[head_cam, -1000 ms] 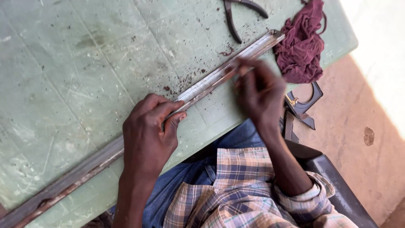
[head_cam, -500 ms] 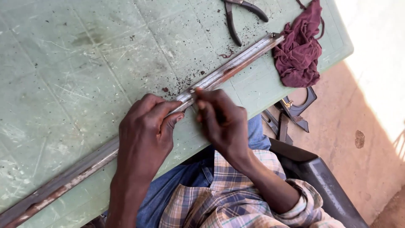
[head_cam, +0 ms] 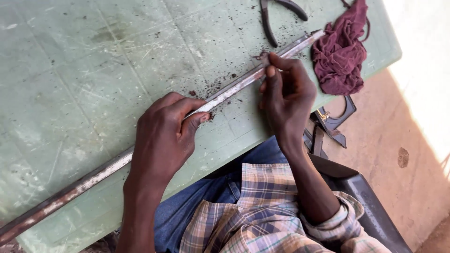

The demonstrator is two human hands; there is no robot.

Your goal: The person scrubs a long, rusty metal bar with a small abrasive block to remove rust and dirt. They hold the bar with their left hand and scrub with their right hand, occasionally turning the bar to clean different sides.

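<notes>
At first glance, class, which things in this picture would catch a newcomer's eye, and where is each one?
A long rusty metal strip runs diagonally across the scratched green table. The left hand presses it down at mid-length, while the right hand pinches something small against it further up. Near the table's top right corner lie a crumpled maroon cloth and dark pliers.

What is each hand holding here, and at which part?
The left hand presses down on the long rusty metal strip near its middle. The right hand pinches something small against the strip further toward its far end; what it is cannot be told.
</notes>
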